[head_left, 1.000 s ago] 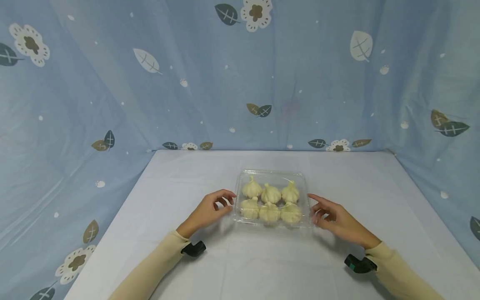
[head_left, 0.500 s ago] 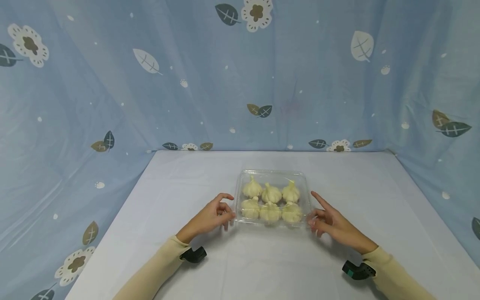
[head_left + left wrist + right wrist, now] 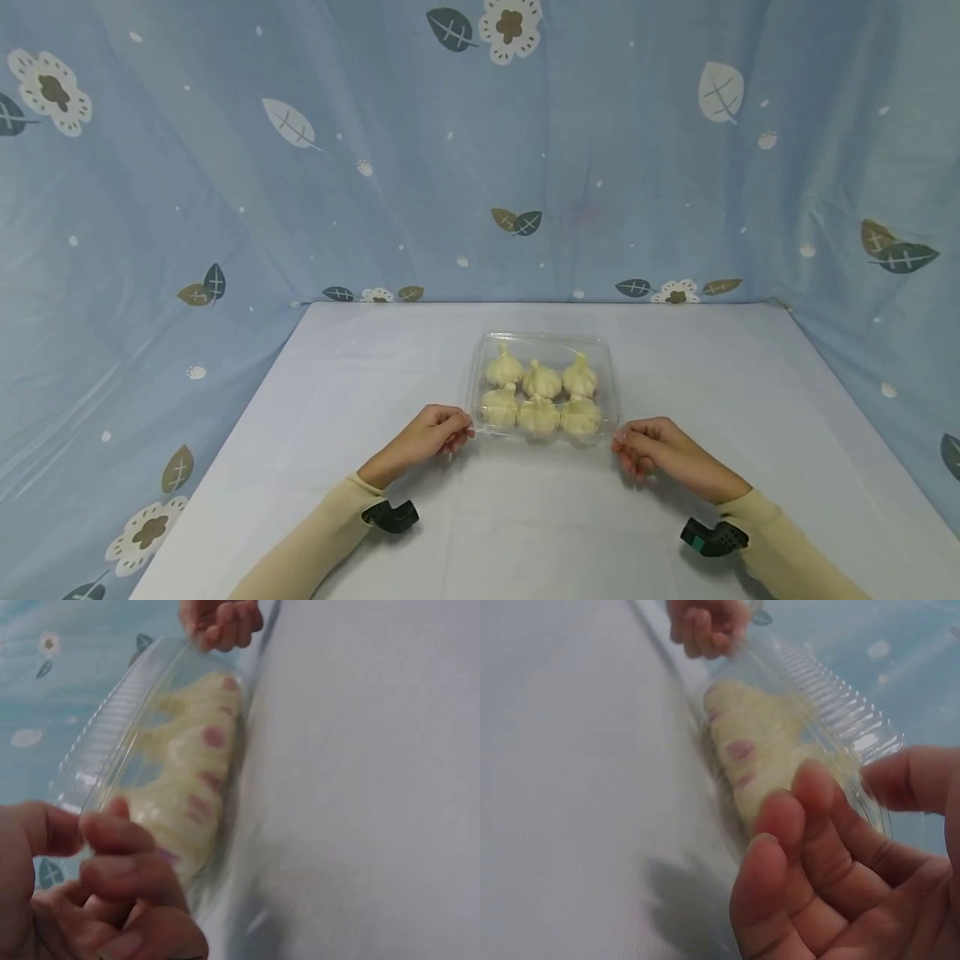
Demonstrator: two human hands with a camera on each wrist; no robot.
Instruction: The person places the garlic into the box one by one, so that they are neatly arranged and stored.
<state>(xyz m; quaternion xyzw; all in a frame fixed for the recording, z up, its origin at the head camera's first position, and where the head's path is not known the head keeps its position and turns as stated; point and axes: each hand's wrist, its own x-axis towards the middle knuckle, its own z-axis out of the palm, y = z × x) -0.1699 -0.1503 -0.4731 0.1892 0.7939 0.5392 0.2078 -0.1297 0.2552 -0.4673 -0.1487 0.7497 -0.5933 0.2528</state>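
Observation:
A clear plastic clamshell box [image 3: 551, 343] with its lid down holds several garlic bulbs [image 3: 542, 380] in two rows. At its near left corner my left hand [image 3: 431, 433] pinches the rim between thumb and fingers. My right hand [image 3: 667, 450] pinches the rim at the near right corner. Both wrist views show the ribbed plastic edge [image 3: 94, 742] close up, with thumb and fingertips on it; pinkish marks show on the garlic [image 3: 742, 750]. Whether the base touches the table all round, I cannot tell.
A white cloth covers the table [image 3: 525, 517]. Behind and to the sides hangs a blue curtain [image 3: 420, 167] with leaves and flowers. Dark devices [image 3: 392, 517] are strapped to both wrists over beige sleeves.
Both hands have gone from loosely spread fingers beside the box to pinching its near corners. The box has shifted slightly upward in the head view.

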